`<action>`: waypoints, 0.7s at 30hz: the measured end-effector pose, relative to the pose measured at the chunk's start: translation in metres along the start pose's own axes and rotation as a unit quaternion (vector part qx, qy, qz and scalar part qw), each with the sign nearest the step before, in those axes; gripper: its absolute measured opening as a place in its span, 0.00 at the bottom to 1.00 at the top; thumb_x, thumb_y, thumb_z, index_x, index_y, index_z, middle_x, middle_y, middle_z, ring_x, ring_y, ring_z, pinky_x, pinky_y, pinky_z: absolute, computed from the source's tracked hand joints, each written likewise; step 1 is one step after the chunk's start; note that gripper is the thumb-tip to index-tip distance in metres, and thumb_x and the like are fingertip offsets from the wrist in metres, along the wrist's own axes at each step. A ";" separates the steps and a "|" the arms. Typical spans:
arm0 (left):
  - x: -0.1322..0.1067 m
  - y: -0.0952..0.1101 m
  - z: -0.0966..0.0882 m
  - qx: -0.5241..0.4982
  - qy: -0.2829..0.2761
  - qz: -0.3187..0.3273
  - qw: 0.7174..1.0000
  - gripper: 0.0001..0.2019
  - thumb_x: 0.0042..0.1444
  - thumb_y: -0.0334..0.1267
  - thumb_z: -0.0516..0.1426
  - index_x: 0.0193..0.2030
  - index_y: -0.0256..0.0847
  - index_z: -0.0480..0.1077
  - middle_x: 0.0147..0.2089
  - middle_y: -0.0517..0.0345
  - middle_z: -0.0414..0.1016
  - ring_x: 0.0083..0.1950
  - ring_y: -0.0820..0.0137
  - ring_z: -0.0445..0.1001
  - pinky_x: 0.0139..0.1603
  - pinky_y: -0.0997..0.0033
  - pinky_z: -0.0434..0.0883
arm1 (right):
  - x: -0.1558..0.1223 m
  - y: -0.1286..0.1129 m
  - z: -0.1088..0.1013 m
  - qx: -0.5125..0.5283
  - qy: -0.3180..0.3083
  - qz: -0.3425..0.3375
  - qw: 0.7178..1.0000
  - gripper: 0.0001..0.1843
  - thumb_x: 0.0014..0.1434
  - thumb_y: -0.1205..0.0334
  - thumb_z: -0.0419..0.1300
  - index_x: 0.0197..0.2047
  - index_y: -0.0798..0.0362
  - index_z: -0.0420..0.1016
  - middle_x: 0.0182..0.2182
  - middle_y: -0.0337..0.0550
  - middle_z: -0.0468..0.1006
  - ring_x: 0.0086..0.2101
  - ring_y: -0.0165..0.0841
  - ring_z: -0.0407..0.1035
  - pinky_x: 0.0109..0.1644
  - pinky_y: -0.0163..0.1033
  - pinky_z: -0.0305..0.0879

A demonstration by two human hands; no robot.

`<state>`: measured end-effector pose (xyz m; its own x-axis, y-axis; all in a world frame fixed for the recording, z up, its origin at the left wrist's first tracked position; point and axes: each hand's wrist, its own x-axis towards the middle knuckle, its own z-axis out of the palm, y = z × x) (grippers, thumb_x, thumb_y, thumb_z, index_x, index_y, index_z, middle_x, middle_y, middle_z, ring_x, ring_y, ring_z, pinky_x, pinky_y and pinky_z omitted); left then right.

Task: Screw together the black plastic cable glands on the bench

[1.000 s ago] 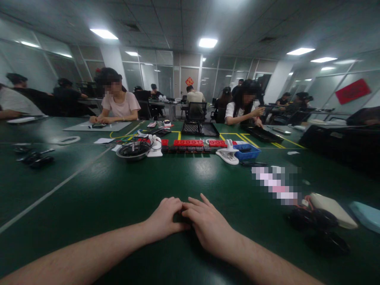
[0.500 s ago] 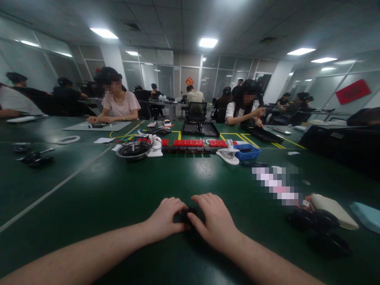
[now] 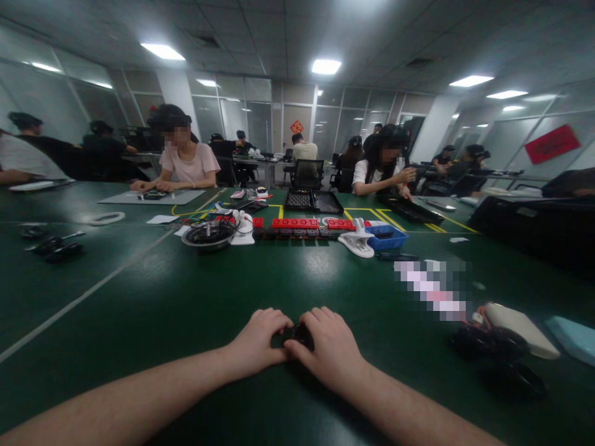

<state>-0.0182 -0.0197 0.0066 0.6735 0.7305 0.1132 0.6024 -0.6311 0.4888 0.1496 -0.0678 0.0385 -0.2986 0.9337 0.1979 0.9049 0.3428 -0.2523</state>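
A small black object sits low over the green table, between my two hands; its exact kind is too dark to make out. My left hand grips its left side, thumb below and fingers above. From the right, my right hand is curled round it, with the thumb laid along its near side. Much of the black object is covered by my fingers.
Ahead stand a metal bowl of black parts, a row of red parts, a white clamp and a blue bin. Black rings and a beige box lie to the right. Two people work across the table.
My right hand's fingers have curled in closer round the black object, and its thumb has shifted left. The left hand has hardly moved.
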 end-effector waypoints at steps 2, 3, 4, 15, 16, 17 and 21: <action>0.000 0.000 0.000 0.003 -0.002 0.000 1.000 0.11 0.47 0.42 0.59 0.35 0.41 0.67 0.33 0.61 0.66 0.36 0.68 0.63 0.37 0.70 0.58 | 0.000 0.000 -0.001 0.006 -0.014 -0.010 1.000 0.11 0.53 0.54 0.56 0.33 0.54 0.69 0.31 0.42 0.70 0.34 0.35 0.62 0.38 0.39 0.57; 0.000 0.000 0.001 0.004 -0.004 -0.001 1.000 0.11 0.47 0.42 0.59 0.35 0.41 0.67 0.33 0.61 0.66 0.36 0.68 0.63 0.36 0.70 0.58 | 0.001 0.000 -0.002 0.008 -0.021 -0.017 1.000 0.11 0.53 0.55 0.56 0.34 0.54 0.69 0.31 0.42 0.70 0.34 0.34 0.62 0.38 0.39 0.57; 0.000 0.001 0.001 0.005 -0.005 -0.003 1.000 0.10 0.47 0.42 0.59 0.35 0.41 0.66 0.33 0.61 0.66 0.36 0.68 0.63 0.36 0.70 0.58 | 0.000 0.000 -0.003 0.009 -0.026 -0.024 0.999 0.10 0.54 0.56 0.55 0.36 0.54 0.69 0.32 0.43 0.70 0.35 0.34 0.62 0.38 0.39 0.58; -0.001 0.003 -0.003 -0.002 -0.014 -0.008 1.000 0.14 0.47 0.47 0.59 0.34 0.40 0.66 0.35 0.61 0.67 0.38 0.68 0.64 0.38 0.69 0.58 | -0.003 0.002 -0.024 -0.020 -0.079 -0.164 0.983 0.21 0.55 0.69 0.50 0.53 0.51 0.62 0.40 0.47 0.68 0.38 0.35 0.60 0.41 0.40 0.57; -0.001 0.003 -0.004 0.000 -0.015 -0.009 1.000 0.14 0.47 0.47 0.59 0.35 0.40 0.66 0.35 0.61 0.67 0.38 0.68 0.64 0.39 0.69 0.58 | -0.003 0.003 -0.025 -0.016 -0.080 -0.175 0.981 0.21 0.55 0.69 0.50 0.52 0.50 0.63 0.42 0.47 0.69 0.40 0.36 0.60 0.42 0.41 0.57; -0.001 0.004 -0.004 0.001 -0.015 -0.009 1.000 0.14 0.47 0.48 0.59 0.35 0.41 0.66 0.35 0.61 0.67 0.38 0.68 0.64 0.39 0.68 0.58 | -0.003 0.004 -0.025 -0.012 -0.081 -0.184 0.979 0.21 0.54 0.70 0.51 0.52 0.49 0.64 0.43 0.46 0.69 0.40 0.36 0.60 0.44 0.42 0.56; -0.001 0.004 -0.005 0.006 -0.015 -0.005 1.000 0.14 0.48 0.48 0.58 0.35 0.40 0.66 0.34 0.61 0.67 0.37 0.68 0.64 0.37 0.69 0.58 | -0.003 0.007 -0.024 0.012 -0.076 -0.201 0.977 0.22 0.53 0.72 0.52 0.50 0.44 0.66 0.47 0.41 0.69 0.43 0.35 0.61 0.49 0.45 0.55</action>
<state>-0.0184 -0.0214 0.0124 0.6795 0.7290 0.0830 0.6138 -0.6268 0.4800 0.1645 -0.0703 0.0589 -0.6718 0.7267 0.1435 0.6983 0.6859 -0.2045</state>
